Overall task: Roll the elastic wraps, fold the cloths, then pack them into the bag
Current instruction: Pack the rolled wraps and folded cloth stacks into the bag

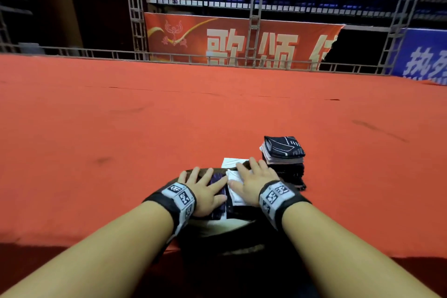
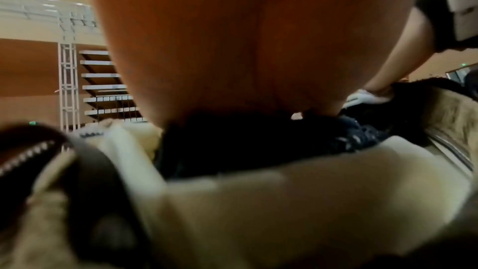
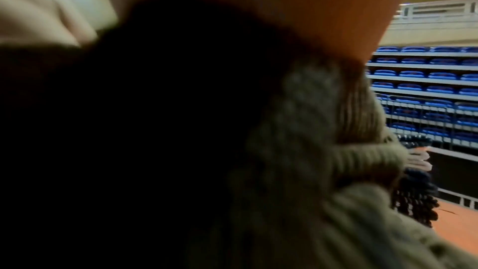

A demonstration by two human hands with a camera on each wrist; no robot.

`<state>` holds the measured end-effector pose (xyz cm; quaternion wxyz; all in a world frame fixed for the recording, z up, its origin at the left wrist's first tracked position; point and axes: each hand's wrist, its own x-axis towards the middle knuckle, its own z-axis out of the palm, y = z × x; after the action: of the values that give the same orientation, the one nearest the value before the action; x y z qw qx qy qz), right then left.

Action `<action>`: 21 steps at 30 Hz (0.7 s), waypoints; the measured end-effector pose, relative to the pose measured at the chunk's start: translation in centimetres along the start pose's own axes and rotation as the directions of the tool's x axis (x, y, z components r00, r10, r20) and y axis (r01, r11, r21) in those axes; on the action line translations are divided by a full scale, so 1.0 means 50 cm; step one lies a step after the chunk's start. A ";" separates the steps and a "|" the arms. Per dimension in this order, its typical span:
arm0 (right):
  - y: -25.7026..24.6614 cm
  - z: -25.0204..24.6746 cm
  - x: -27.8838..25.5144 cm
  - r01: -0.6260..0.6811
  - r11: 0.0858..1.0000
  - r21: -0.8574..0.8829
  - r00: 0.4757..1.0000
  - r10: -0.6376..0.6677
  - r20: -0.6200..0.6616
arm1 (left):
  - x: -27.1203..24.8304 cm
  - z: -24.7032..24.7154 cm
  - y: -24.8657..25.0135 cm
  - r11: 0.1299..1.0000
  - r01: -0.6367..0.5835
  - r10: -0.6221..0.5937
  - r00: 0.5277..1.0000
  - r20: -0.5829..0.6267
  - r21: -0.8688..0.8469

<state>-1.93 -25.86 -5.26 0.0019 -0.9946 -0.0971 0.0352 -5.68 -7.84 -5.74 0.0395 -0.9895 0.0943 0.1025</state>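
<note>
Two hands are seen: the left hand (image 1: 205, 189) and the right hand (image 1: 254, 181), each laid flat with straight fingers. One open bag (image 1: 232, 237) is counted at the near edge of the red floor covering. Two folded cloths are seen under the hands in the bag's mouth, one dark cloth (image 1: 219, 181) and one white cloth (image 1: 233, 184). One stack of folded cloths (image 1: 283, 152) is counted beside the bag; the number of pieces in it cannot be told. Two wrist bands are worn, one per wrist.
</note>
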 end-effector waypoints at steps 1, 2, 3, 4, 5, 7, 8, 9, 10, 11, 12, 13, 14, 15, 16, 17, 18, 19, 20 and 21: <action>-0.003 0.018 -0.004 -0.006 1.000 -0.008 1.000 0.006 -0.004 | 0.005 0.009 0.005 1.000 0.019 -0.019 1.000 0.019 -0.018; -0.003 0.031 -0.007 -0.014 1.000 -0.001 1.000 0.014 -0.009 | 0.012 0.015 0.007 0.999 0.034 -0.033 0.999 0.035 -0.035; 0.000 0.039 -0.009 -0.019 1.000 0.013 1.000 0.019 -0.009 | 0.017 0.018 0.007 0.998 0.042 -0.039 0.998 0.047 -0.053; 0.004 0.043 -0.010 -0.019 0.999 0.029 1.000 0.019 -0.002 | 0.020 0.021 0.006 0.997 0.040 -0.036 0.998 0.054 -0.071; 0.009 0.045 -0.012 -0.017 0.999 0.042 1.000 0.017 0.009 | 0.021 0.022 0.004 0.996 0.035 -0.030 0.997 0.065 -0.078; 0.019 0.049 -0.022 -0.016 0.997 0.076 1.000 0.015 0.015 | 0.024 0.019 -0.001 0.997 0.018 -0.012 0.996 0.093 -0.074; 0.020 0.054 -0.029 -0.015 0.996 0.086 1.000 0.015 0.001 | 0.027 0.018 -0.003 0.997 0.014 -0.006 0.995 0.105 -0.076; 0.020 0.059 -0.036 -0.012 0.996 0.089 1.000 0.014 -0.018 | 0.028 0.016 -0.004 0.996 0.016 -0.007 0.994 0.110 -0.088; 0.020 0.062 -0.041 -0.009 0.996 0.086 0.999 0.013 -0.035 | 0.028 0.016 -0.003 0.995 0.021 -0.010 0.994 0.109 -0.097; 0.019 0.064 -0.043 -0.010 0.997 0.082 0.999 0.013 -0.042 | 0.028 0.017 -0.001 0.994 0.027 -0.016 0.994 0.104 -0.104; 0.020 0.064 -0.040 -0.014 0.997 0.080 0.999 0.016 -0.035 | 0.028 0.020 0.004 0.993 0.034 -0.023 0.995 0.094 -0.110; 0.020 0.062 -0.034 -0.020 0.996 0.083 1.000 0.022 -0.020 | 0.025 0.026 0.008 0.992 0.040 -0.031 0.997 0.076 -0.116; 0.020 0.060 -0.026 -0.028 0.996 0.087 1.000 0.028 -0.002 | 0.021 0.032 0.012 0.993 0.044 -0.038 0.998 0.054 -0.114; 0.020 0.057 -0.017 -0.034 0.995 0.091 0.999 0.033 0.011 | 0.015 0.036 0.015 0.993 0.045 -0.041 0.998 0.040 -0.106; 0.019 0.055 -0.011 -0.039 0.995 0.096 0.999 0.037 0.020 | 0.011 0.040 0.015 0.994 0.042 -0.039 0.999 0.036 -0.100; 0.018 0.055 -0.009 -0.041 0.994 0.100 0.999 0.039 0.021 | 0.008 0.041 0.015 0.994 0.041 -0.037 0.999 0.040 -0.100; 0.016 0.057 -0.010 -0.042 0.994 0.100 0.999 0.041 0.013 | 0.007 0.043 0.014 0.994 0.043 -0.039 0.998 0.046 -0.104; 0.015 0.061 -0.014 -0.042 0.994 0.097 0.999 0.043 -0.001 | 0.007 0.041 0.014 0.993 0.050 -0.045 0.998 0.051 -0.109; 0.015 0.065 -0.019 -0.041 0.995 0.091 0.999 0.043 -0.019 | 0.009 0.038 0.014 0.993 0.055 -0.049 0.997 0.058 -0.108; 0.015 0.069 -0.026 -0.039 0.996 0.085 0.998 0.042 -0.036 | 0.011 0.037 0.016 0.992 0.056 -0.049 0.997 0.064 -0.109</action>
<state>-3.29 -26.83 -8.63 0.0453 -0.9959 -0.0752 0.0204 -5.68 -8.55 -7.69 -0.0100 -0.9887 0.0613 0.1367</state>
